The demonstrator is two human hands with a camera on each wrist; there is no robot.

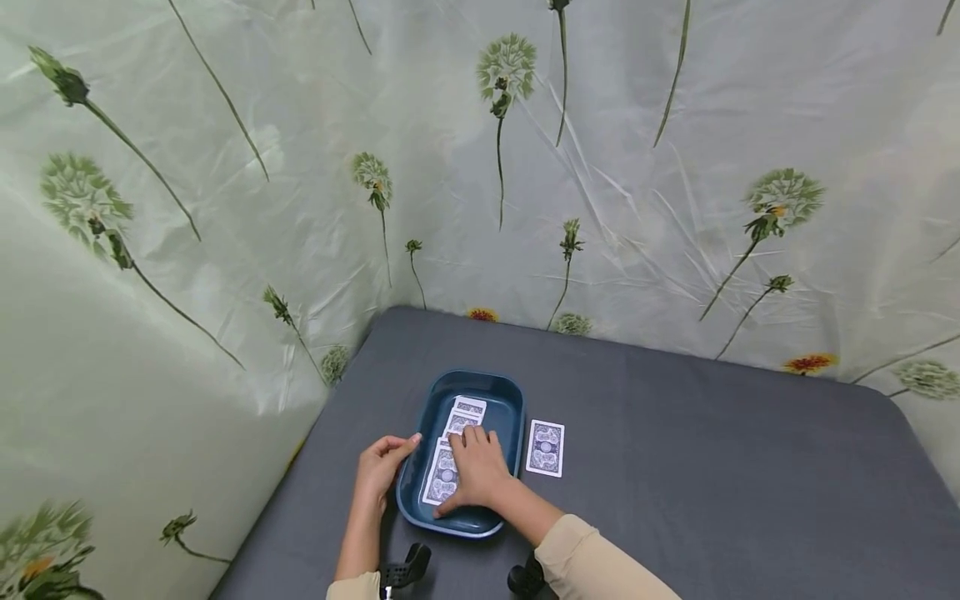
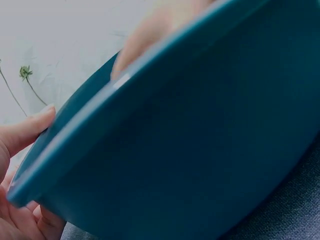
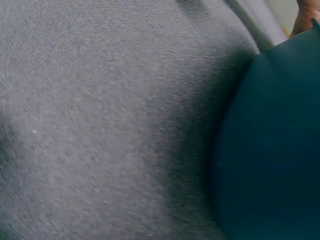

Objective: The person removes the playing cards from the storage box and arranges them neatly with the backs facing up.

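A dark blue plastic tray [image 1: 474, 382] with rounded corners lies on the grey surface. My left hand [image 1: 381, 467] grips its left rim, thumb on top and fingers underneath, as the left wrist view shows. Inside the tray, several playing cards [image 1: 445, 482] lie face down in an overlapping line, their backs patterned in blue and white. My right hand [image 1: 480, 471] reaches over the right rim, fingers and thumb spread across the cards. It hides part of them. In the right wrist view, the tray's outer wall [image 3: 272, 150] hides this hand.
One more playing card [image 1: 545, 448] lies face down just right of the tray. The grey cloth-covered surface [image 1: 712, 467] stretches to the right. A white sheet printed with dandelions [image 1: 637, 183] hangs behind it and along the left side.
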